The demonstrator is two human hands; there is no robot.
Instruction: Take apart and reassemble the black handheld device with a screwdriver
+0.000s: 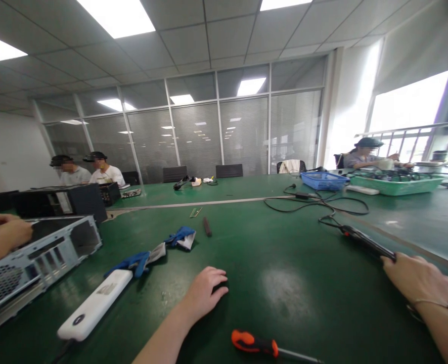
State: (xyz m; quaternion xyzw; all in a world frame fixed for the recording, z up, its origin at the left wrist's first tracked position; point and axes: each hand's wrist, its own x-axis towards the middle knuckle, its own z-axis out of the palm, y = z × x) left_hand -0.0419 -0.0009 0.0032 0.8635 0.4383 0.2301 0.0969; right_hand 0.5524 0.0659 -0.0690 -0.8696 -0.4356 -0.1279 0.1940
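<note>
My left hand (pixel 208 291) rests on the green table with its fingers slightly curled and apart, holding nothing. At the right, my right hand (pixel 419 280) is closed around the near end of a long, slim black corded tool (pixel 370 243). A red spot shows near the tool's far end, where its cable joins; its exact kind is unclear. Between my forearms, at the front edge of view, lies a screwdriver (pixel 255 344) with an orange and black handle, its shaft pointing right.
At left, a co-worker's hands (pixel 7 232) are over a metal computer case (pixel 64 247). A white power strip (pixel 97 303), blue-grey gloves (pixel 140 260) and a brown bar (pixel 207 227) lie nearby. Black cable (pixel 322 198) loops before a blue basket (pixel 322 180) and green basket (pixel 398 186).
</note>
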